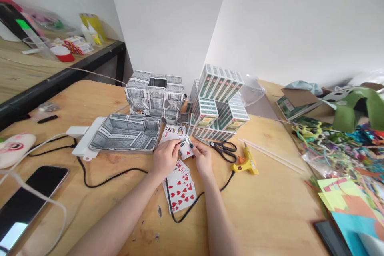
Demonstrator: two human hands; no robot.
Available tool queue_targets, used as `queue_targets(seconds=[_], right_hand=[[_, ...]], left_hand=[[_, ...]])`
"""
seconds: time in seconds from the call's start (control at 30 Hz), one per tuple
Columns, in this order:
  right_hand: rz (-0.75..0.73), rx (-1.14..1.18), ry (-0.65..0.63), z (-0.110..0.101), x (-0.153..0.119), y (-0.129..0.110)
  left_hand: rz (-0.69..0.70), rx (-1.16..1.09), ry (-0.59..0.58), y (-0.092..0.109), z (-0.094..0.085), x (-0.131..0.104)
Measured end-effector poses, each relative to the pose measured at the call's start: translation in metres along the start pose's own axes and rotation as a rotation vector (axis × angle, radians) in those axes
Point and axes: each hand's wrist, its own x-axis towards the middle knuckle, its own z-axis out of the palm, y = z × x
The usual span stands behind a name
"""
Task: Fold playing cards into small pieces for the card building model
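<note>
The wooden table (270,192) fills most of the lower frame. Right of centre stand the stacked card packs (220,84), squared and looking fairly rigid, best lifted from low down with both palms. Left of them, the box built of cards (136,84) looks light but likely to give at its joints, so it wants support from beneath; the open card tray (126,136) in front asks the same, since its thin walls could buckle under a pinch. Lower centre, the loose cards (186,196) lie overlapping, crossed by a black cable, and may slide easily. Near the middle of the frame, the left hand (166,158) and right hand (204,158) are each closed at the fingertips on the small card piece (186,153), one at either side. It is probably almost weightless, springy and a little slick, so light pressure at its opposite edges suits it; a hard squeeze could crease it
</note>
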Motion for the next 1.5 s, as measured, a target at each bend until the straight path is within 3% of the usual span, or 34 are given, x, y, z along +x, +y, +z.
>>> queue_targets(seconds=[0.77, 0.97, 1.27, 1.5], right_hand=[[-0.125, -0.169, 0.061, -0.002, 0.001, 0.008], [-0.243, -0.302, 0.156, -0.003, -0.002, 0.010], [-0.463, -0.546, 0.084, -0.002, -0.009, 0.009], [-0.498, -0.629, 0.082, -0.004, -0.009, 0.010]], left_hand=[[-0.173, -0.072, -0.015, 0.000, 0.000, 0.004], [-0.078, -0.285, -0.046, 0.006, -0.003, 0.005], [0.044, -0.224, -0.046, 0.003, -0.003, 0.006], [0.132, -0.193, -0.022, 0.002, -0.001, 0.002]])
